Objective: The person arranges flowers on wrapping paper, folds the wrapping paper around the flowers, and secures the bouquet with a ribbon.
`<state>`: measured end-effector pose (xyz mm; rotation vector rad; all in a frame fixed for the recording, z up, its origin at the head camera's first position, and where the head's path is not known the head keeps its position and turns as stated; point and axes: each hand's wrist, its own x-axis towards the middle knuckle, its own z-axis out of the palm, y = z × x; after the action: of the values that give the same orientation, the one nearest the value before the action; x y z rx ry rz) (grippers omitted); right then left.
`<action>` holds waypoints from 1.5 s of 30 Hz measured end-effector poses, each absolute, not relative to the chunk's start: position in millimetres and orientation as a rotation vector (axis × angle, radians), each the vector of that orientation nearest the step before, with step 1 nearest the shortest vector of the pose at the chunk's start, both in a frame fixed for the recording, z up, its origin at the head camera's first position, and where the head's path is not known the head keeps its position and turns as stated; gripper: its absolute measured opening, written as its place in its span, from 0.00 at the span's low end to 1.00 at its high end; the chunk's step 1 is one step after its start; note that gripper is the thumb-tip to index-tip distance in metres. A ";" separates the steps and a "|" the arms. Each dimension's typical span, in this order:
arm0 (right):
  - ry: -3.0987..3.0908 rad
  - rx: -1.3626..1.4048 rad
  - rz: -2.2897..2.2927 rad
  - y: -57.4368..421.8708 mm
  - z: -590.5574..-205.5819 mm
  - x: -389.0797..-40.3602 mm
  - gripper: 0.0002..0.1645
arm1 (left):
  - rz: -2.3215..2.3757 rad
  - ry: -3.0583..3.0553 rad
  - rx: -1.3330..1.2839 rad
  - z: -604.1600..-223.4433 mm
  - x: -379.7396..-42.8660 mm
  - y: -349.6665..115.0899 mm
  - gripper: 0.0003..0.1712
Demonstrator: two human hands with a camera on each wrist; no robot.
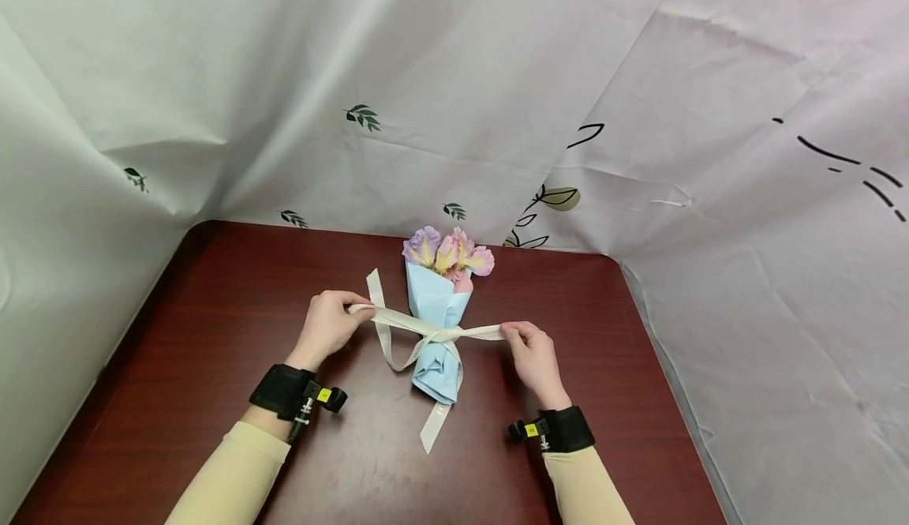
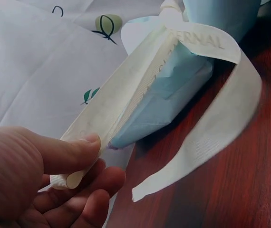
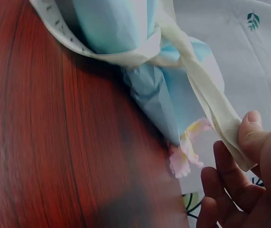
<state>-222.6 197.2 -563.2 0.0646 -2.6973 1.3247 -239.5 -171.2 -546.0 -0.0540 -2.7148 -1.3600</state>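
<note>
A small bouquet of pink and purple flowers (image 1: 458, 253), wrapped in light blue paper (image 1: 429, 292), lies on the table with its blooms toward the back. Cream ribbon (image 1: 401, 320) crosses round the middle of the wrap and meets in a knot (image 1: 446, 335). On the left, my left hand (image 1: 330, 324) pinches a doubled length of ribbon (image 2: 111, 99) between thumb and fingers. My right hand (image 1: 534, 355) pinches another folded length (image 3: 216, 102) on the opposite side. One loose tail (image 1: 376, 288) curls left of the wrap; another tail (image 1: 435, 428) sticks out below it.
The dark red-brown wooden table (image 1: 568, 304) has rounded back corners. A whitish cloth backdrop (image 1: 454, 75) with leaf prints hangs behind it and along the sides. Each wrist wears a black strap with a small camera, the left strap (image 1: 284, 391) and the right strap (image 1: 568, 430).
</note>
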 end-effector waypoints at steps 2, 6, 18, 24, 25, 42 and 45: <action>-2.709 0.072 1.338 200.6 -563.4 -222.0 0.15 | -1.367 -2.723 -0.042 -546.3 -239.4 -171.7 0.07; -2.691 0.040 1.402 207.2 -564.8 -222.7 0.14 | -1.373 -2.733 -0.036 -546.5 -238.7 -172.8 0.07; -2.789 0.020 1.206 219.1 -563.4 -221.8 0.08 | -1.343 -2.740 -0.017 -547.4 -237.4 -176.1 0.07; -2.781 -0.052 1.279 220.5 -566.6 -220.7 0.12 | -1.335 -2.763 0.010 -552.9 -235.5 -177.8 0.07; -2.768 -0.071 1.325 220.6 -567.0 -220.6 0.12 | -1.335 -2.767 0.019 -553.5 -235.2 -178.2 0.06; -2.308 -0.403 2.219 220.9 -565.4 -223.0 0.14 | -1.437 -2.776 0.097 -565.6 -234.3 -178.8 0.03; -2.248 -0.421 2.367 222.3 -563.2 -222.9 0.18 | -1.463 -2.770 0.092 -566.2 -234.0 -178.5 0.04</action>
<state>-222.9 222.3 -563.2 -0.4215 -2.2479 2.3674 -234.0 -178.5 -566.2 0.0924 -2.7696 -1.4628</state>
